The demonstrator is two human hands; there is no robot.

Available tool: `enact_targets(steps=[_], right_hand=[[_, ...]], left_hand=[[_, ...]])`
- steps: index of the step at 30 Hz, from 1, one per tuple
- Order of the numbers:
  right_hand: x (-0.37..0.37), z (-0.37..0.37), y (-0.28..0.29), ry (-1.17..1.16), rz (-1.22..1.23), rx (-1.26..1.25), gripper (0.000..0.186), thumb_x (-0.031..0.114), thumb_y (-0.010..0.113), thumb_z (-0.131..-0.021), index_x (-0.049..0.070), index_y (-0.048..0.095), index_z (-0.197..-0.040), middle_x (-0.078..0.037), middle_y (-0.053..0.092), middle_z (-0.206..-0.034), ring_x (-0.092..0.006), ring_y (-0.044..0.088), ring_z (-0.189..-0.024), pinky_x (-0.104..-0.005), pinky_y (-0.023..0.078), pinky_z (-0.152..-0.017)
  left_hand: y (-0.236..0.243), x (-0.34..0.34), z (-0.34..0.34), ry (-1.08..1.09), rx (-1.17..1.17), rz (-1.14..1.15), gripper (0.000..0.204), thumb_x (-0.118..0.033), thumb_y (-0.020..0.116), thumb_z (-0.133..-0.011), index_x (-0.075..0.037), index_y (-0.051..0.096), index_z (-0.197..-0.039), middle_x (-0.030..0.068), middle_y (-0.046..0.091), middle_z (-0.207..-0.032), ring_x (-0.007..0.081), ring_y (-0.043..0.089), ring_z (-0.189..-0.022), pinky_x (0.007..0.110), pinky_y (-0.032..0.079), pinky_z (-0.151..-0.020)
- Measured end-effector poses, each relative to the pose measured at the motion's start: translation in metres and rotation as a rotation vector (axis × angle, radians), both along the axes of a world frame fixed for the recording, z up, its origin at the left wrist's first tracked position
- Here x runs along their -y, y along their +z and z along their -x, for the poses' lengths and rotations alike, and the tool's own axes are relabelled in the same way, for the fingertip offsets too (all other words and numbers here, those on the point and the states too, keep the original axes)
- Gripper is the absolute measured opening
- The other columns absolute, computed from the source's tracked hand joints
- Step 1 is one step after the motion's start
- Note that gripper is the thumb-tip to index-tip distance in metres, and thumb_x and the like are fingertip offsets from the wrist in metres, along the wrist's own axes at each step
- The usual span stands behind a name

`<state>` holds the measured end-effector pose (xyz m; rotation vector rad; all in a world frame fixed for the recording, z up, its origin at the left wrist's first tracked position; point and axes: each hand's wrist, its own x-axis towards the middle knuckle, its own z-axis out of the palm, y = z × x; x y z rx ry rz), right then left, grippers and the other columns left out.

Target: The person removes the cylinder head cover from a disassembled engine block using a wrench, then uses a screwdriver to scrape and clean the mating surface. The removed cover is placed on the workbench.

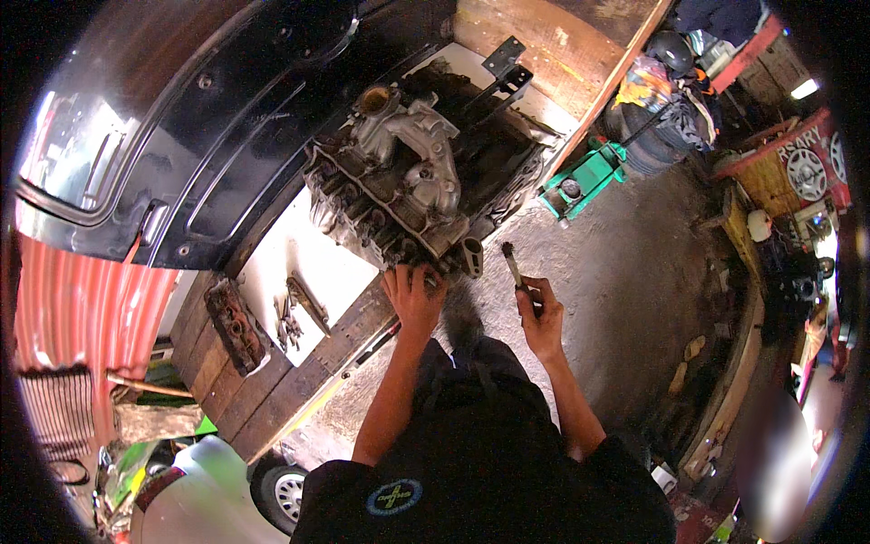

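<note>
A greasy cylinder head (367, 213) lies on the wooden bench, with a grey metal intake manifold (430, 163) on top of it. My left hand (415, 297) is at its near end, fingers curled in against the dark metal; the fingertips are partly hidden. In my right hand (542, 317), a small brush (514, 265) with a pale handle and dark bristles is pinched, tip pointing up and away from me. The brush is apart from the engine part, to the right of a round metal outlet (472, 257).
On the bench's left lie a rusty oblong metal part (236, 325) and several loose metal pieces (292, 317). A black vehicle panel (263, 118) rises behind. To the right, a green floor jack (584, 181) stands on the concrete floor (625, 299), near stacked tyres (652, 136).
</note>
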<state>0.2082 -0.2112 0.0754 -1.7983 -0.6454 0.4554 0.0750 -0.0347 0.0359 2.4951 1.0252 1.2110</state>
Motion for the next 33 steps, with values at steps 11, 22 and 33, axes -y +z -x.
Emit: enact_targets(steps=[11, 22, 33], right_hand=[[-0.047, -0.004, 0.003, 0.09, -0.137, -0.617, 0.045, 0.028, 0.07, -0.09, 0.009, 0.047, -0.123, 0.003, 0.053, -0.073, -0.0051, 0.044, -0.057, -0.0239, 0.033, -0.048], [-0.096, -0.019, 0.005, 0.169, 0.01, -0.736, 0.044, 0.025, 0.082, -0.075, 0.008, 0.057, -0.107, 0.001, 0.058, -0.08, -0.009, 0.051, -0.057, -0.0255, 0.042, -0.042], [-0.099, -0.027, -0.033, 0.192, 0.014, -0.5, 0.033, 0.016, 0.081, -0.074, 0.001, 0.066, -0.099, -0.004, 0.068, -0.089, -0.013, 0.062, -0.077, -0.0295, 0.051, -0.066]], left_hand=[[0.004, 0.02, 0.011, 0.073, 0.191, 0.414, 0.028, -0.011, 0.07, -0.082, -0.002, 0.056, -0.104, 0.0148, 0.05, -0.099, 0.0337, 0.05, -0.095, 0.045, 0.041, -0.083], [-0.002, 0.018, 0.009, 0.058, 0.886, 1.919, 0.058, -0.029, 0.077, -0.082, -0.005, 0.047, -0.126, 0.0117, 0.05, -0.13, 0.0266, 0.053, -0.112, 0.037, 0.042, -0.096], [-0.014, 0.022, -0.041, -0.046, 1.183, 1.919, 0.031, -0.021, 0.073, -0.085, -0.006, 0.06, -0.11, 0.006, 0.062, -0.108, 0.0231, 0.058, -0.103, 0.038, 0.053, -0.079]])
